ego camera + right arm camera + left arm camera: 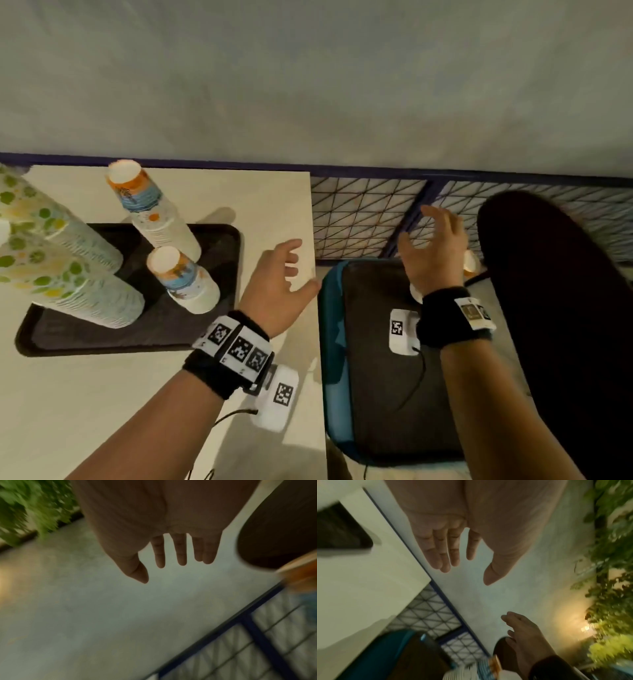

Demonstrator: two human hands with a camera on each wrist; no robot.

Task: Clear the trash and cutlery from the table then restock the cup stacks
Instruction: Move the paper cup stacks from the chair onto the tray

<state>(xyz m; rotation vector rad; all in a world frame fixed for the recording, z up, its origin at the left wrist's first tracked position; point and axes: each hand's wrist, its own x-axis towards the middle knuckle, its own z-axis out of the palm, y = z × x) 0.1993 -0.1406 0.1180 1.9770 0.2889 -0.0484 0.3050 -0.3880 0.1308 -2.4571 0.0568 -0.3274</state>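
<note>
Several stacks of upturned paper cups stand on a dark tray [212,240] on the white table [85,411]: two green-dotted stacks [68,284] at the left, a taller orange-and-blue stack [150,212] and a shorter one [185,281]. My left hand [284,274] hovers empty over the table's right edge, fingers relaxed; the left wrist view shows its straight fingers [447,553]. My right hand [435,246] is spread and empty above a black chair seat [376,394]. A paper cup [471,262] shows partly behind that hand; the same cup [302,573] appears blurred in the right wrist view.
A large black bin bag [565,325] fills the right side. A blue-framed wire mesh fence [363,212] runs behind the chair, grey floor beyond it. The chair has a teal edge [330,342]. Green plants [611,561] stand further off.
</note>
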